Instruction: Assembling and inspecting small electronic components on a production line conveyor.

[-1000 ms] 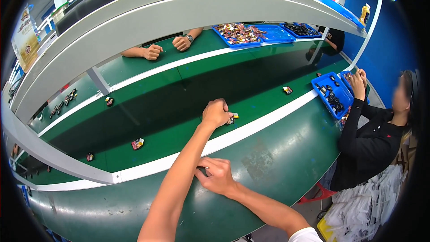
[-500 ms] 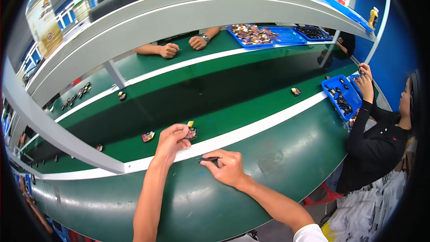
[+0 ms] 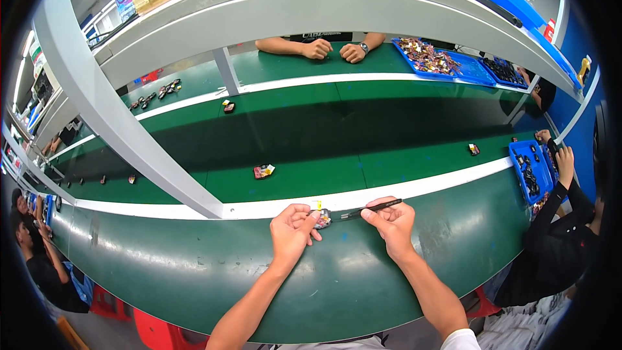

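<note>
Green in colour, the bench (image 3: pixel 324 304) filled the foreground; beyond it lay a green belt (image 3: pixel 402 168). At right, a blue tray (image 3: pixel 517 148) held black parts (image 3: pixel 530 175). Near the bench's far edge were the left hand (image 3: pixel 290 230) and right hand (image 3: pixel 394 223). The right grip pinched black tweezers (image 3: pixel 387 205), tips directed leftward; the left grip pinched, between thumb and fingers, a small component (image 3: pixel 323 219), just beside those tips.

Yellow-tagged component (image 3: pixel 323 220), black tweezers (image 3: pixel 387 205) beside
</note>
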`<state>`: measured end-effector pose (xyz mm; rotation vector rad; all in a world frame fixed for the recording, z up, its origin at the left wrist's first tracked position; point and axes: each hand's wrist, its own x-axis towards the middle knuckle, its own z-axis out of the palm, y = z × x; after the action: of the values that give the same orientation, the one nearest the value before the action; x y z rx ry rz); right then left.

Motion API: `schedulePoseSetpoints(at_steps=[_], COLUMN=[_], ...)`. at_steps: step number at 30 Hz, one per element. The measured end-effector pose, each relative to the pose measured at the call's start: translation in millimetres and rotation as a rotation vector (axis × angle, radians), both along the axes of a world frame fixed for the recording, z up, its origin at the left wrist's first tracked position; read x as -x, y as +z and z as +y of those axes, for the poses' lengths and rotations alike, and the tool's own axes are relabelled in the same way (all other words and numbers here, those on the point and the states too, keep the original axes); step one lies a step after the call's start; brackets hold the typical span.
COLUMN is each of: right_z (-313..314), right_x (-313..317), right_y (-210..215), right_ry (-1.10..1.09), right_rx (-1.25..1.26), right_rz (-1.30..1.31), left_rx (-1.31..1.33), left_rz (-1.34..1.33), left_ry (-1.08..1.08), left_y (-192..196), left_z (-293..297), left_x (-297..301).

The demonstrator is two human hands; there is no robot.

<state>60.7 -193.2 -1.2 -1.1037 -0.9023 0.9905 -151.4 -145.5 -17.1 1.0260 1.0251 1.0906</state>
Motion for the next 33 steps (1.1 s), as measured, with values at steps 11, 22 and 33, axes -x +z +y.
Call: schedulePoseSetpoints(at_steps=[11,22,33], right_z=[-7,-6,-7], right_x=[9,16,16], right_y=[-2,-5,-9], right_ry=[0.012,-0.035,-0.029], right_rx=[-0.068,-0.143,-0.127], right_rz=[-0.468,-0.586,-0.594], left_rx=[-0.105,-0.179,-0.244], left_rz=[0.082,0.115,0.205], left_ry=[0.027,0.03,-0.02], left_y=[-1,-9,-6], left_z=[-9,-10,-11], left_x=[-10,-12,-12])
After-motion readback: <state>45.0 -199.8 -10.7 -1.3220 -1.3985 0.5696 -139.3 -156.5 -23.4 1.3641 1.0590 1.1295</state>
